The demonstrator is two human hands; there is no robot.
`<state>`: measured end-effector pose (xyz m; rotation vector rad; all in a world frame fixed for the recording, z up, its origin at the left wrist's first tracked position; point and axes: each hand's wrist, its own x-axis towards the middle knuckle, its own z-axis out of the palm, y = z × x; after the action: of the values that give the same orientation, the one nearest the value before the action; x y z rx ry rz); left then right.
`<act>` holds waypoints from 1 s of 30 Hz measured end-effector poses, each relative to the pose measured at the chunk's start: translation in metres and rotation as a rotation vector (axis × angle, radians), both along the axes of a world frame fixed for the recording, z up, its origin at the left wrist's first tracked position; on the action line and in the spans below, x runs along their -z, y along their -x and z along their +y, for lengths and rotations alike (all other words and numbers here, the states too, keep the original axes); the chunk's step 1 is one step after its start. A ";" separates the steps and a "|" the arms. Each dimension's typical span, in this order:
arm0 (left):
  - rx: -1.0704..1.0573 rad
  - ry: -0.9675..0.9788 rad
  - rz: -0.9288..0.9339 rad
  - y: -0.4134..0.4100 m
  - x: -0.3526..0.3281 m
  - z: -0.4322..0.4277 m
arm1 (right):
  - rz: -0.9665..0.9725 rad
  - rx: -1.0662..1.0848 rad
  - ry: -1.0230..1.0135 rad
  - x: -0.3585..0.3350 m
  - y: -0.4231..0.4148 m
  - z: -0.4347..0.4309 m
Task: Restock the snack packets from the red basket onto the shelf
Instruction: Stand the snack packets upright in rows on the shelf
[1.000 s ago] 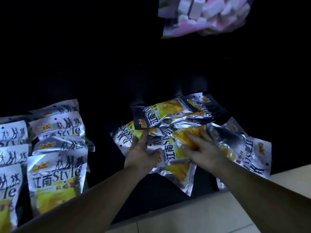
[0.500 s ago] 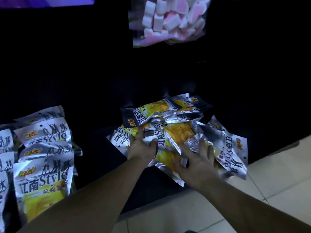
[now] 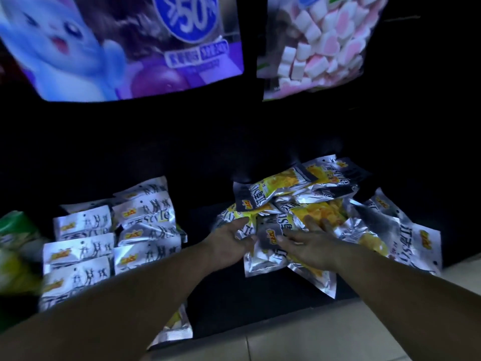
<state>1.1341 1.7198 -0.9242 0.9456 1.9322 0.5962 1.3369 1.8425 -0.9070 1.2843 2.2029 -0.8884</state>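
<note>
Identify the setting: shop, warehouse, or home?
Most likely a shop's snack aisle: identical silver snack packets stacked in rows on a low dark shelf, a marshmallow bag displayed above, and a purple pack marked 50%.

**A shop, seen at a low display shelf**

A retail setting is shown by the goods. Many identical silver-and-yellow snack packets (image 3: 114, 230) are laid in overlapping rows on a dark shelf (image 3: 260, 303), all printed with the same brand mark. More of the same kind are piled in a loose heap (image 3: 312, 199) to the right of the rows. Above the shelf, a clear bag of pink-and-white marshmallows (image 3: 320, 43) and a large purple packet (image 3: 125, 48), printed with a cartoon rabbit and a round ">50%" badge, are displayed facing outward. A blurred green packet (image 3: 15, 230) is seen at the far left edge. Pale floor tiles (image 3: 338, 334) are laid in front of the low shelf.
</note>
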 end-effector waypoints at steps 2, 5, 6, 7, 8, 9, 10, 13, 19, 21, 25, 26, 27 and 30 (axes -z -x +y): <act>0.066 0.047 0.038 0.010 -0.013 -0.006 | 0.002 0.005 -0.041 -0.009 0.006 -0.004; 0.098 0.059 0.032 0.020 -0.018 -0.013 | 0.111 0.085 -0.101 -0.020 0.010 -0.012; 0.081 0.047 0.026 0.022 -0.016 -0.014 | 0.170 0.108 -0.114 -0.021 0.010 -0.016; 0.043 0.033 0.010 0.022 -0.012 -0.015 | 0.247 0.131 -0.113 -0.023 0.009 -0.021; -0.003 0.022 -0.013 0.021 -0.008 -0.015 | 0.319 0.158 -0.104 -0.024 0.007 -0.028; -0.046 0.021 -0.043 0.017 -0.002 -0.015 | 0.379 0.174 -0.099 -0.025 0.005 -0.035; -0.078 0.027 -0.068 0.013 0.003 -0.014 | 0.410 0.182 -0.093 -0.026 0.003 -0.042; -0.187 0.023 -0.171 -0.007 0.021 -0.011 | 0.326 0.109 -0.130 -0.025 -0.001 -0.052; -0.455 -0.054 -0.107 -0.028 0.051 0.000 | 0.324 0.046 -0.226 0.001 0.016 -0.030; -0.525 -0.063 -0.081 -0.026 0.062 -0.004 | 0.344 -0.072 -0.390 0.024 0.029 -0.026; -0.625 -0.191 -0.333 -0.030 0.073 -0.011 | 0.412 -0.265 -0.512 0.054 0.059 -0.017; -0.648 -0.228 -0.365 -0.033 0.076 -0.009 | 0.420 -0.298 -0.502 0.056 0.067 -0.013; -0.671 -0.259 -0.347 -0.036 0.078 -0.007 | 0.423 -0.313 -0.482 0.058 0.074 -0.008; -0.717 -0.356 -0.275 -0.040 0.078 -0.003 | 0.353 -0.319 -0.485 0.062 0.080 -0.001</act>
<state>1.1742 1.7164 -1.0017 0.3114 1.9158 1.4388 1.2570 1.8415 -0.9691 0.9666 2.9296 -0.4979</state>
